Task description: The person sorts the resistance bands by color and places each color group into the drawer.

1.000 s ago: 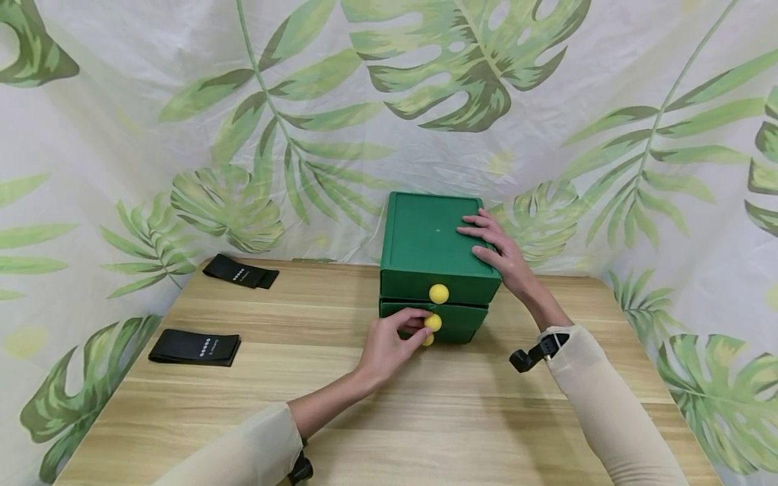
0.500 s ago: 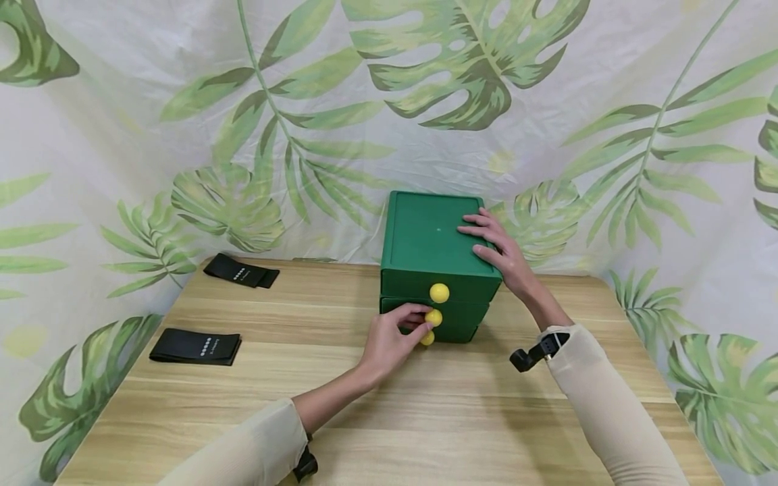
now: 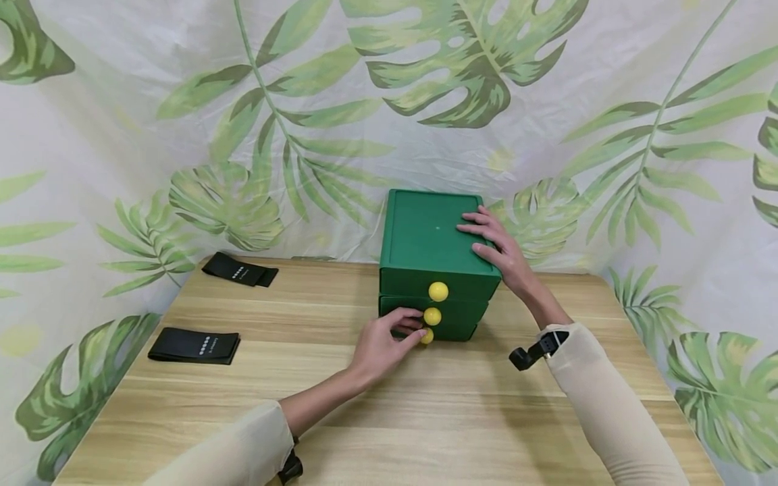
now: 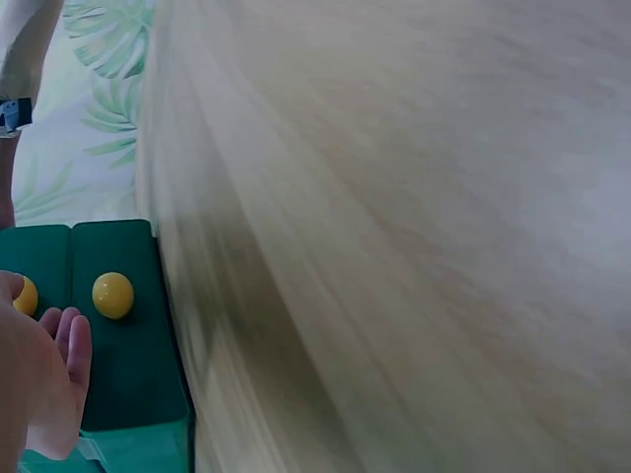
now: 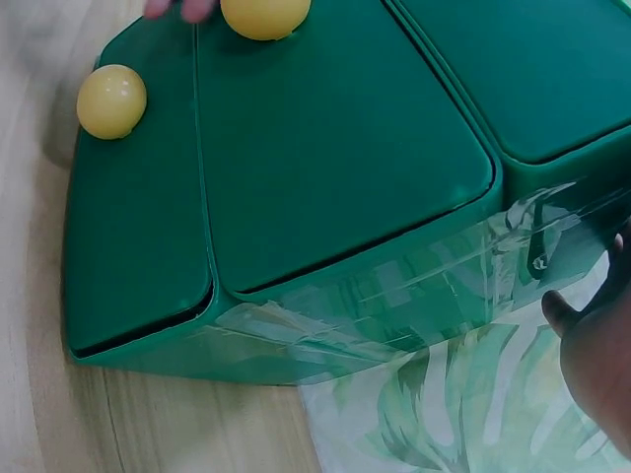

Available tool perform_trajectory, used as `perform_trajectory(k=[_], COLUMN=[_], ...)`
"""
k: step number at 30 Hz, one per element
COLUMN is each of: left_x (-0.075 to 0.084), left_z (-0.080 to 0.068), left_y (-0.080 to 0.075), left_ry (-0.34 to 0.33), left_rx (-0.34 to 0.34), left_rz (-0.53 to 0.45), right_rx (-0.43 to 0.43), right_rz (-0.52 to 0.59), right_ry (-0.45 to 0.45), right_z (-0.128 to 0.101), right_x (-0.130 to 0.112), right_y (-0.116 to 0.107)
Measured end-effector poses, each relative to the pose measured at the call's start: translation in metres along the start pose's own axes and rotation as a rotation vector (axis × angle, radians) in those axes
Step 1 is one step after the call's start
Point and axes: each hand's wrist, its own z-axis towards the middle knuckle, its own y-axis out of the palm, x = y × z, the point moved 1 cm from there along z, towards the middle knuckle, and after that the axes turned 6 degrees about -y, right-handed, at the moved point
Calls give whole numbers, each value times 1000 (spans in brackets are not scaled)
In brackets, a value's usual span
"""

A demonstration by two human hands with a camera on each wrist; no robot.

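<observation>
The right hand [image 3: 498, 251] lies flat with straight fingers on top of the green drawer box [image 3: 425, 236] at the table's [image 3: 462, 418] far edge, while the left hand [image 3: 383, 344], fingers loosely curled and grasping nothing, touches the middle yellow knob [image 3: 432, 316].

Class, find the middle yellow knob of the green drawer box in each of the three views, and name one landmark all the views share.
Head view: the middle yellow knob sits centre frame, at the left hand's fingertips.
Left wrist view: only a sliver of the knob shows at the left edge, behind the hand.
Right wrist view: the knob is cut by the top edge, left of centre.
Shared landmark: the green drawer box, with its bottom knob alongside.
</observation>
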Motion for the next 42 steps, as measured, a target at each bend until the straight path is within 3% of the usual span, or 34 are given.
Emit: perform_trajectory(k=[5, 12, 25, 33, 42], left_x=[-8, -20, -21, -24, -26], left_z=[-6, -9, -4, -2, -1], left_y=[-4, -6, 7, 14, 17], left_ry=[-14, -3, 3, 0, -13], left_rx=[-50, -70, -167, -136, -100], left_rz=[49, 169, 159, 121, 157], right_rx=[2, 4, 8, 11, 12], right_rz=[3, 2, 8, 25, 20], right_ry=[-8, -2, 13, 23, 14], right_z=[1, 0, 0, -1, -2], right_x=[0, -1, 1, 6, 5], right_y=[1, 0, 0, 1, 1])
